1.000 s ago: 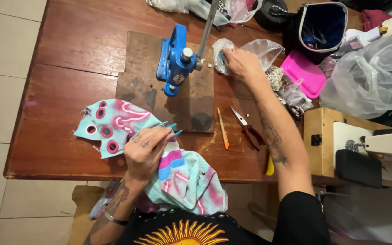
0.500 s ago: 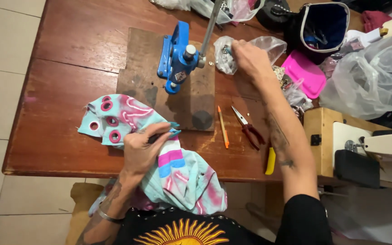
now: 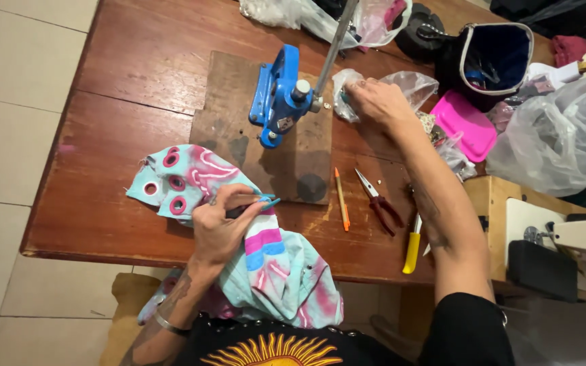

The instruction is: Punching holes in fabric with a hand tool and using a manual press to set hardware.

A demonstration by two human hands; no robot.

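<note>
My left hand (image 3: 224, 227) presses on a turquoise, pink and white garment (image 3: 239, 244) that lies over the near table edge; the garment has several pink-ringed eyelets (image 3: 171, 183) at its left end. My right hand (image 3: 378, 102) reaches into a small clear plastic bag (image 3: 401, 85) beside the blue hand press (image 3: 276, 95); its fingertips are closed inside the bag, and what they pinch is too small to see. The press stands on a dark wooden board (image 3: 266, 142), and its metal lever (image 3: 334, 47) slants up to the right.
On the brown wooden table (image 3: 116, 122) lie an orange pencil (image 3: 342, 200), red-handled pliers (image 3: 380, 202) and a yellow-handled tool (image 3: 412, 247). A pink box (image 3: 466, 125), a dark open bag (image 3: 493, 57) and clear plastic bags (image 3: 557, 135) crowd the right side. A sewing machine (image 3: 564, 251) stands at the right.
My right hand has moved a little from the bag's left edge further into the bag. My left hand stays on the garment, which has barely shifted.
</note>
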